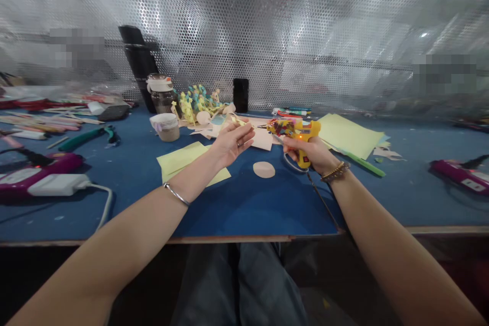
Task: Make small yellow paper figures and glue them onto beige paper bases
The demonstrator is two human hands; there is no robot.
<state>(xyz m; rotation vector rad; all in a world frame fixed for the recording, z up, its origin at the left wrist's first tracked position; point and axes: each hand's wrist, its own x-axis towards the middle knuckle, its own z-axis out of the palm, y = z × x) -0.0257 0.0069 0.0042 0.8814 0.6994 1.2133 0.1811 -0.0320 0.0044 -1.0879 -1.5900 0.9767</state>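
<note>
Yellow glue gun [301, 135] gripped in right hand [305, 152], above blue mat [244, 214].
Right fingers wrap closed around the gun's handle. Left hand [231, 145] is raised just beside the gun, its fingers [244, 135] narrow; whether they hold the small yellow paper scrap [239, 121] cannot be told. Pink paper disc [263, 169] lies on the mat between the hands; yellow paper sheet [187, 163] lies below the left wrist.
</note>
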